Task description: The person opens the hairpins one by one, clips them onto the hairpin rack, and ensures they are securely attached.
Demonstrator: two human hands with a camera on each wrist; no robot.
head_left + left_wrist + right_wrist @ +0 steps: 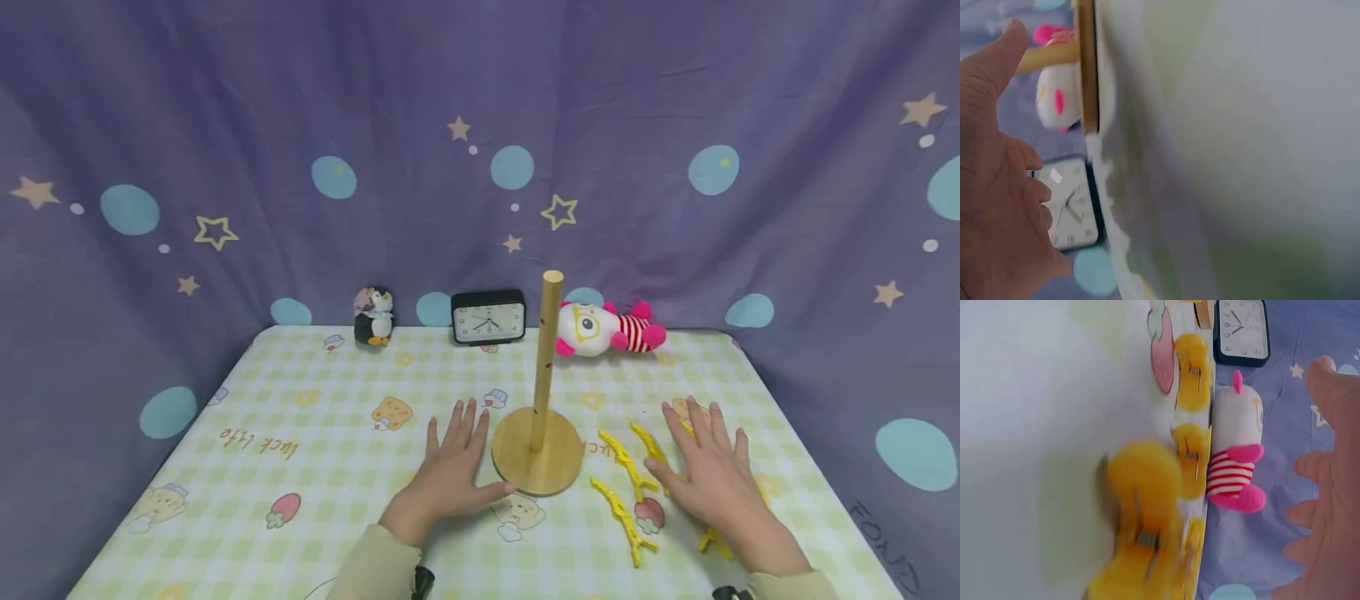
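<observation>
A wooden stand (546,358) has an upright pole with small dark holes and a round base (517,462). Just left of that base, my left hand (450,479) is palm down with its fingers spread, holding nothing. To the right, my right hand (712,483) spreads its fingers over several yellow branch-shaped pieces (621,510) and partly hides some of them. In the right wrist view, small metal springs show on the yellow pieces (1192,372); the nearest is blurred. Whether either hand touches the surface beneath, I cannot tell.
Along the table's back edge stand a penguin figure (373,317) and a black-framed clock (489,318). A pink and white plush toy (600,329) lies behind the pole. A checked cloth (315,467) covers the table, and a purple curtain (420,75) hangs behind it.
</observation>
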